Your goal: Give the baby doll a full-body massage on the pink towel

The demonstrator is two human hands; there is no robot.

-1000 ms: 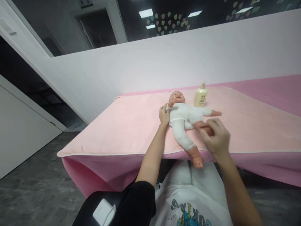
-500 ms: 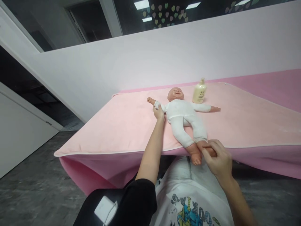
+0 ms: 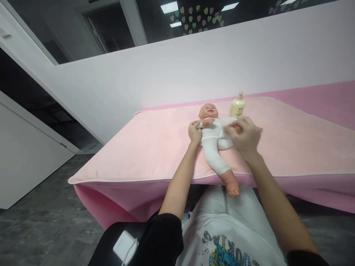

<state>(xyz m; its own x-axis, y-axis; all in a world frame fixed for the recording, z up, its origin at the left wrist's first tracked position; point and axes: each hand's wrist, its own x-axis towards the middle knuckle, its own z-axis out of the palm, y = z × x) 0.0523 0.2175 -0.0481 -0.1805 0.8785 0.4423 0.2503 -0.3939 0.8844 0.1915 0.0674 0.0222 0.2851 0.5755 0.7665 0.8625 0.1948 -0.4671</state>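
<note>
A baby doll (image 3: pixel 211 155) in white clothing lies on its back on the pink cover, head toward the wall. My left hand (image 3: pixel 195 132) is closed around the doll's arm on the left, which is bent so its small hand rests on the upper chest. My right hand (image 3: pixel 246 136) is closed over the doll's other leg, folded up toward the belly; the foot is mostly hidden in my fingers. Straight out over the near edge lies the leg on the left, its bare foot (image 3: pixel 232 187) showing. Only fingertips of the far arm show behind my right hand.
A pale yellow pump bottle (image 3: pixel 237 108) stands just beyond my right hand, near the white wall (image 3: pixel 177 77). The pink cover (image 3: pixel 138 147) drapes over the near edge, close to my lap. On my left, a small white device (image 3: pixel 125 246) with a cable rests on black cloth.
My right hand has moved up and away from me, folding the doll's leg from the near edge to its belly. My left hand has brought the doll's arm inward across the chest.
</note>
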